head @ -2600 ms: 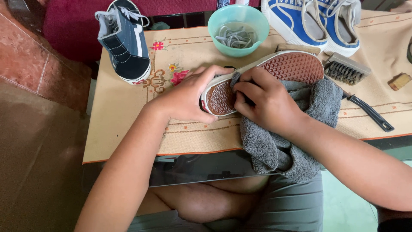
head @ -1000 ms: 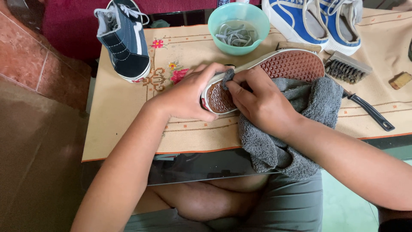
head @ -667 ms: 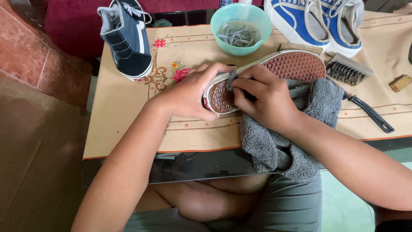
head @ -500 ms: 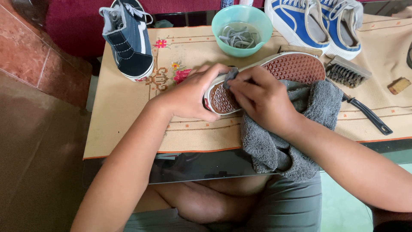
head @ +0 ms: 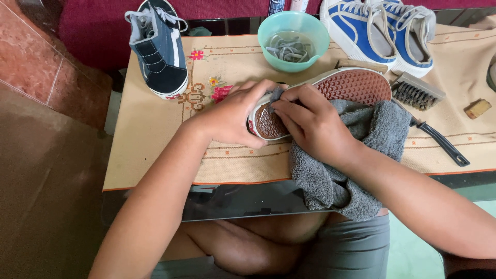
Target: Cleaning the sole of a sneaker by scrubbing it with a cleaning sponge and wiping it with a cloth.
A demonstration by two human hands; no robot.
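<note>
A sneaker [head: 351,84] lies on its side on the beige embroidered cloth [head: 155,134], its reddish-brown waffle sole facing me. My left hand [head: 232,114] grips its heel end. My right hand [head: 312,124] presses a corner of a grey towel [head: 361,155] against the white rim of the sole near the heel. The rest of the towel hangs under my right wrist and over the table's front edge.
A dark navy high-top sneaker [head: 157,49] stands at the back left. A teal bowl [head: 293,33] holds water and grey laces. Two blue sneakers [head: 382,28] sit at the back right, beside a wire brush [head: 421,93] with a black handle and a small tan block [head: 477,109].
My right hand has rubbed the towel corner back and forth along the sole's rim near the heel. My left hand has kept its hold on the sneaker.
</note>
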